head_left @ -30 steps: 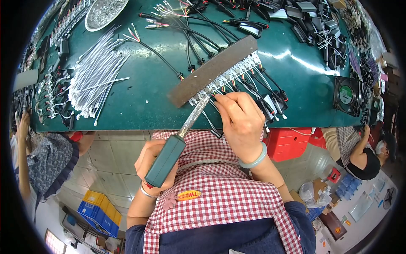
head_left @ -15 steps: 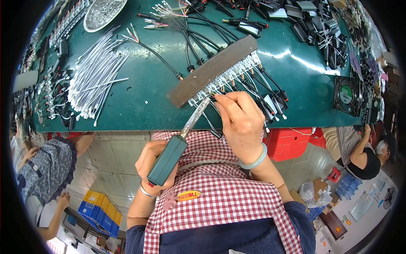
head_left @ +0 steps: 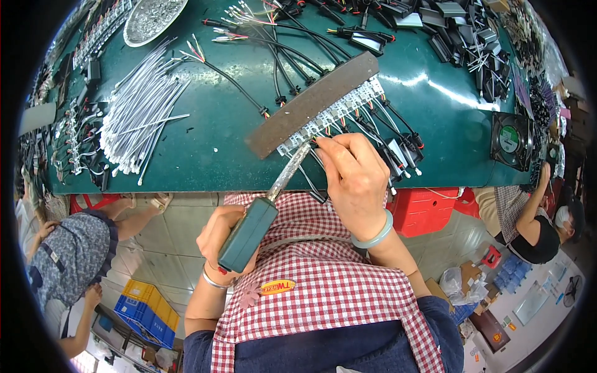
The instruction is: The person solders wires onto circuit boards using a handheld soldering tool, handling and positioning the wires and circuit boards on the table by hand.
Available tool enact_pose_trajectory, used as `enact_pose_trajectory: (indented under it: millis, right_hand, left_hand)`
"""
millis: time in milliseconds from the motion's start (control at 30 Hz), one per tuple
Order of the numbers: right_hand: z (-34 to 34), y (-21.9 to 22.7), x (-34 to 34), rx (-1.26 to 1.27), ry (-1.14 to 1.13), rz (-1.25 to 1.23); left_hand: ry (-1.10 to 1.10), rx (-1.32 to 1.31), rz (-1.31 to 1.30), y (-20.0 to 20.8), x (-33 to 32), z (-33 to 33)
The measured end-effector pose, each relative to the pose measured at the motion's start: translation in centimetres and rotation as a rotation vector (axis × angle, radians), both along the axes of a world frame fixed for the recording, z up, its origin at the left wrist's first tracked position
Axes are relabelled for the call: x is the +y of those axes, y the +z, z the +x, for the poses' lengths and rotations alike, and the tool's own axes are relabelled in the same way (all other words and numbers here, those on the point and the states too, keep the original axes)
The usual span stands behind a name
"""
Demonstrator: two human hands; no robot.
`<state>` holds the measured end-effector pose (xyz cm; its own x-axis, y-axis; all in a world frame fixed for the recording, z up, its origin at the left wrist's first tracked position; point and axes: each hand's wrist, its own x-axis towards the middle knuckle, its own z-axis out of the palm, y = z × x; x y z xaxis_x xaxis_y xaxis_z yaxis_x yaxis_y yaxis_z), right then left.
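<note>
My left hand (head_left: 213,239) is wrapped round the dark green handle of a soldering iron (head_left: 250,233). Its metal shaft points up and away, and the tip touches or nearly touches the near end of a row of small white circuit boards (head_left: 341,112). The boards line the near edge of a slanted brown bar (head_left: 314,104). My right hand (head_left: 359,180) is closed in a pinch beside the tip, at a thin wire end; the fingers hide most of it. Black cables (head_left: 398,121) with plugs hang off the boards.
A bundle of white cable ties (head_left: 140,118) lies left on the green table (head_left: 224,161). A bowl (head_left: 151,22), loose cables (head_left: 292,43), black housings (head_left: 444,46) and a black fan (head_left: 511,140) stand around. Other people (head_left: 71,248) are at both sides.
My hands and the soldering iron have barely moved. At the left, the other person has shifted, and a foot now shows on the floor. The person at the right has raised an arm.
</note>
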<state>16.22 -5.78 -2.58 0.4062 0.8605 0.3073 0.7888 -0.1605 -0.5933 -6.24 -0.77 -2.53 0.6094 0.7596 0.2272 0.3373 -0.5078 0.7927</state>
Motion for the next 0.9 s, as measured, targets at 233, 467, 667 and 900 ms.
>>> enact_pose_trajectory:
  millis: [233,467,667,900]
  right_hand:
    - [0.0,0.0,0.0,-0.002,-0.001,-0.004]
    - [0.0,0.1,0.1,-0.01,-0.002,-0.005]
    - [0.1,-0.1,0.0,0.035,-0.017,-0.005]
    - [-0.1,-0.3,-0.1,0.065,-0.048,0.001]
  left_hand:
    - [0.039,0.019,0.047,0.4,-0.4,-0.7]
    - [0.052,0.005,0.038,0.2,-0.5,-0.7]
    - [0.05,-0.012,0.015,0.2,-0.5,-0.6]
    - [0.025,-0.016,0.071,-0.1,-0.5,-0.8]
